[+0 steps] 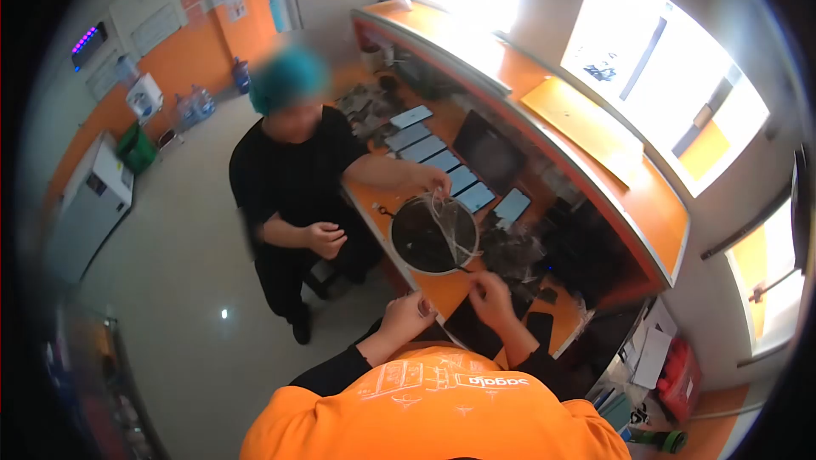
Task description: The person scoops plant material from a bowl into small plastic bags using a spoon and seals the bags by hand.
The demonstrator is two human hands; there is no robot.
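A round dark pan (421, 239) with a light rim sits on the orange desk, a handle pointing toward my right side. My right hand (493, 297) is closed at the end of this handle, its fingers pinched together. My left hand (408, 316) is closed near the desk's front edge, below the pan; what it holds, if anything, is too small to name. Across the pan, a co-worker's hand (433, 180) holds up a thin, clear plastic strip (450, 226) that hangs over the pan.
A co-worker (293, 154) in black stands at the desk's left side. Several phones (421, 148) lie in a row behind the pan, beside a dark screen (489, 150). Crumpled plastic (514, 248) lies right of the pan. A raised counter (586, 129) runs along the back.
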